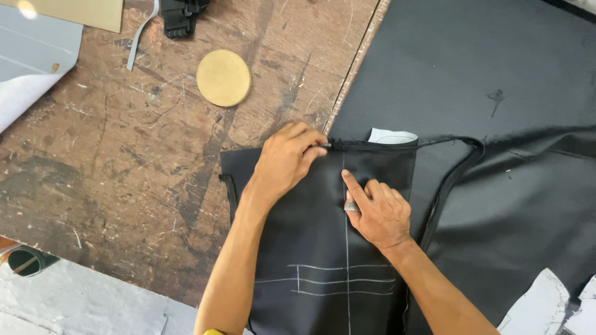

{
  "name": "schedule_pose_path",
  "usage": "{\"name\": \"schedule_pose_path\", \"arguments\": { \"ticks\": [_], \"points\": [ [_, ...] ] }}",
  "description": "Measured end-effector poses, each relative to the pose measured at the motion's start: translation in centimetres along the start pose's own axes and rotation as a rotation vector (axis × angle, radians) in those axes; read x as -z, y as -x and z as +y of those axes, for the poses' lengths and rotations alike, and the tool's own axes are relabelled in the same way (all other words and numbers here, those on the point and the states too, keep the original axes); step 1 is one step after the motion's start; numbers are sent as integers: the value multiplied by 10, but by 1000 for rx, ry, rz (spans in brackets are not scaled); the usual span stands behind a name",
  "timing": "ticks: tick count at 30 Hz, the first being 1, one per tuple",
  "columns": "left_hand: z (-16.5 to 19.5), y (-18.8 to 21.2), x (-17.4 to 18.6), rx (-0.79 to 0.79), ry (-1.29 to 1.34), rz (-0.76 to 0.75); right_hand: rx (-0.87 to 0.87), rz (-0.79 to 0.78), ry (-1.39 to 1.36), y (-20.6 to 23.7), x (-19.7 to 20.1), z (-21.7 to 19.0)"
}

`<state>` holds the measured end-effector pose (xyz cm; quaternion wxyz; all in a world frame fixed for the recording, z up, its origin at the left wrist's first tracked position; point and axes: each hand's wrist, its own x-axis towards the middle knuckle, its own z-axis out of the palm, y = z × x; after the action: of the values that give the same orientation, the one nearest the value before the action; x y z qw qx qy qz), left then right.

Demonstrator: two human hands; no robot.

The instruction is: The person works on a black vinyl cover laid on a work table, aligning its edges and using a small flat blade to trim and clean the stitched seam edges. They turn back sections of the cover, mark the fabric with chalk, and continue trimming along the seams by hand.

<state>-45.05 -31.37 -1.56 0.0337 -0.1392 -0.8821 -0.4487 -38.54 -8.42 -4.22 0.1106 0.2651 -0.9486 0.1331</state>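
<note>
Pinching black fabric (323,248) edge: left hand (285,162) fingers clamped | right hand (380,214) forefinger extended, pressing

Under both hands: black fabric panel (310,248), smooth cloth with a slight sheen, thin white chalk lines on it. Left hand (282,162) fingertips on a dark zipper tape (372,144) at the panel's top edge, woven look, matt; small dull metal-looking bit at the fingertips, too small to tell. Right hand (380,214) flat on the cloth. Right of the hands: big black sheet (496,74), matt, fine-grained weave. Left of the hands: bench (124,155), bare brown wood, rough, scratched, stained. Beyond the left hand: round tan disc (223,77), matt, cardboard-like. Just past the zipper: white paper piece (392,136), matt.
</note>
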Motion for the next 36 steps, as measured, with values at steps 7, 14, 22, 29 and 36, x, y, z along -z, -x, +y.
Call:
{"name": "schedule_pose_path", "arguments": {
  "ticks": [7,14,22,29,36],
  "points": [
    [1,-10,-11,168,10,11,-10,-12,-4,1,-1,1],
    [8,-16,-6,133,-64,-97,-1,-6,11,1,0,0],
    [-6,-9,-1,179,146,-97,-12,-5,8,0,1,1],
    [-8,3,-27,83,36,230,-19,-12,-22,0,3,0],
    [-8,4,-26,87,48,230,-24,-19,-20,-1,3,-2]
  ]
}}
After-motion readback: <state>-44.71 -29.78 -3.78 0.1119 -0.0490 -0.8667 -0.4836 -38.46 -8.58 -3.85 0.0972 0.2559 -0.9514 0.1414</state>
